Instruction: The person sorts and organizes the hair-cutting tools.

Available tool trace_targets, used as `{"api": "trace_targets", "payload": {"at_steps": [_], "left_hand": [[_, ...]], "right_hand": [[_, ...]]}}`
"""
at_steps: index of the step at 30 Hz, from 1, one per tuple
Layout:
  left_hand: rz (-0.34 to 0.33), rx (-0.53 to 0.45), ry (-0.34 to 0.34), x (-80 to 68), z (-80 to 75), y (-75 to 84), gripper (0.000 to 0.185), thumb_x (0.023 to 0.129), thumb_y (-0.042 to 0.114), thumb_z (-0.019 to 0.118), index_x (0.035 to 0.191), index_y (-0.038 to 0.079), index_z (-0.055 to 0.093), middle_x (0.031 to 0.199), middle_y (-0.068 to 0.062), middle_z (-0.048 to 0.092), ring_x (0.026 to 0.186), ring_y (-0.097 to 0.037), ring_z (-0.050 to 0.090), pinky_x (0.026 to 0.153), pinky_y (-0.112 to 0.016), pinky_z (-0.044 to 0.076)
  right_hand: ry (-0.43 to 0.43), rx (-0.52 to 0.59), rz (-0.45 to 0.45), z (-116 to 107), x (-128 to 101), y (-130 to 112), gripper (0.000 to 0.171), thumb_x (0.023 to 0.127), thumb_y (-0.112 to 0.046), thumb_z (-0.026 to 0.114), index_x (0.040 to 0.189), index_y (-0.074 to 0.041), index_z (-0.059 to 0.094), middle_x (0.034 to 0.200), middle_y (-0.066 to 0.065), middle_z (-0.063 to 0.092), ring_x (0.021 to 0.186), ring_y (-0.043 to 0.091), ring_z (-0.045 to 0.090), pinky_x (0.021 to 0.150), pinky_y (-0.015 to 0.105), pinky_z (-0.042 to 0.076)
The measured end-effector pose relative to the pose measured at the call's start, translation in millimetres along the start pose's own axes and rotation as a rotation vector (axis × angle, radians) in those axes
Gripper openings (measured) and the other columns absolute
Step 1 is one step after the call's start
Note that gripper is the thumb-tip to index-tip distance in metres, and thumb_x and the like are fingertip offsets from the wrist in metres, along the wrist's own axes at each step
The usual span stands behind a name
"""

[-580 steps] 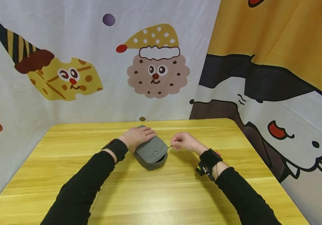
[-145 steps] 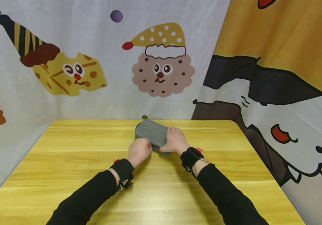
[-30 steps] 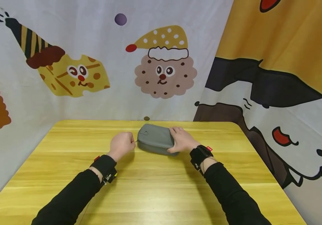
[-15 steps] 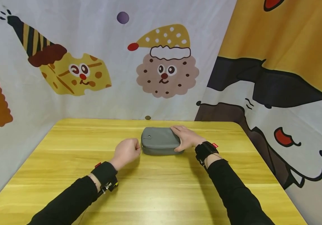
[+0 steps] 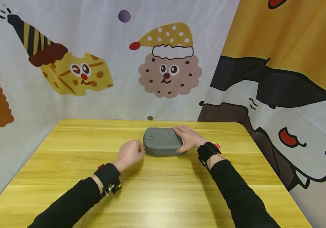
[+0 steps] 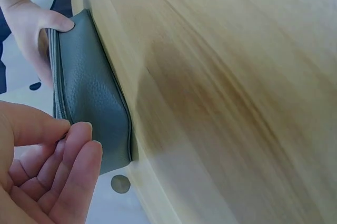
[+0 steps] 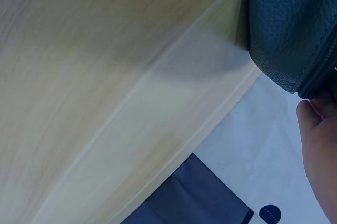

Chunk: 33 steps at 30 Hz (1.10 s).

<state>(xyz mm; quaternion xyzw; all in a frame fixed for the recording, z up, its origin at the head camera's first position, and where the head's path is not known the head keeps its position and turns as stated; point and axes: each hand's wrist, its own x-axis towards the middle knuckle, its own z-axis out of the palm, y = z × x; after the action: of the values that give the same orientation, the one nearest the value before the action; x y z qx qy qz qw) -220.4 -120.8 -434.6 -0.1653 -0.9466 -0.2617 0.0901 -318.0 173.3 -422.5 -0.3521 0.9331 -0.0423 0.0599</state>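
Observation:
A grey leather-look zip pouch (image 5: 163,138) lies lengthwise across the far part of the table, its small snap stud (image 5: 151,137) toward the left end. My left hand (image 5: 129,153) is at that end, thumb and fingertips pinching the zipper pull, which they mostly hide. In the left wrist view the zipper (image 6: 59,76) runs along the pouch's side with its two edges together. My right hand (image 5: 191,138) grips the opposite end, fingers over the top and thumb on the near side. The right wrist view shows the pouch's pebbled corner (image 7: 287,29) beside the right-hand fingers.
The wood-grain table (image 5: 163,190) ends just behind the pouch. Beyond its far edge hangs a white curtain (image 5: 117,104) with cartoon prints, and a yellow printed one (image 5: 288,38) stands at the right. Black straps with small devices (image 5: 108,175) sit on both wrists.
Since one second ago the pouch has turned straighter and shifted slightly right, both hands following. In the oldest frame its zipper gaped, with the right hand at the pull and the left on top.

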Motion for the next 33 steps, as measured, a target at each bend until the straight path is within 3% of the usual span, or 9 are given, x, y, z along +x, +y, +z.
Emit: {"api": "trace_targets", "payload": {"at_steps": [8, 22, 33], "left_hand": [[0.015, -0.016, -0.025, -0.6, 3.3, 8.3, 0.025, 0.084, 0.005, 0.071, 0.066, 0.015, 0.057, 0.062, 0.006, 0.052, 0.056, -0.011, 0.044, 0.056, -0.026, 0.036], [-0.008, -0.014, -0.02, -2.0, 6.3, 7.7, 0.02, 0.084, 0.005, 0.072, 0.069, 0.015, 0.062, 0.066, 0.006, 0.058, 0.057, -0.011, 0.049, 0.057, -0.028, 0.044], [-0.005, -0.068, -0.001, -7.2, 2.8, 3.8, 0.008, 0.08, 0.0, 0.072, 0.082, 0.008, 0.071, 0.077, 0.0, 0.067, 0.063, -0.011, 0.055, 0.06, -0.031, 0.049]], "right_hand": [[-0.004, -0.025, 0.019, 1.0, 1.2, -0.3, 0.109, 0.075, -0.048, 0.081, 0.156, -0.002, 0.023, 0.158, 0.02, 0.027, 0.144, 0.037, 0.026, 0.113, 0.051, 0.031], [-0.013, -0.029, 0.018, -1.4, -1.2, -5.5, 0.11, 0.076, -0.047, 0.081, 0.156, -0.001, 0.022, 0.159, 0.02, 0.026, 0.145, 0.037, 0.024, 0.115, 0.049, 0.029], [-0.009, -0.005, 0.026, 2.1, -1.9, -3.0, 0.109, 0.077, -0.047, 0.08, 0.157, -0.003, 0.021, 0.16, 0.019, 0.023, 0.147, 0.036, 0.02, 0.116, 0.049, 0.028]]}}
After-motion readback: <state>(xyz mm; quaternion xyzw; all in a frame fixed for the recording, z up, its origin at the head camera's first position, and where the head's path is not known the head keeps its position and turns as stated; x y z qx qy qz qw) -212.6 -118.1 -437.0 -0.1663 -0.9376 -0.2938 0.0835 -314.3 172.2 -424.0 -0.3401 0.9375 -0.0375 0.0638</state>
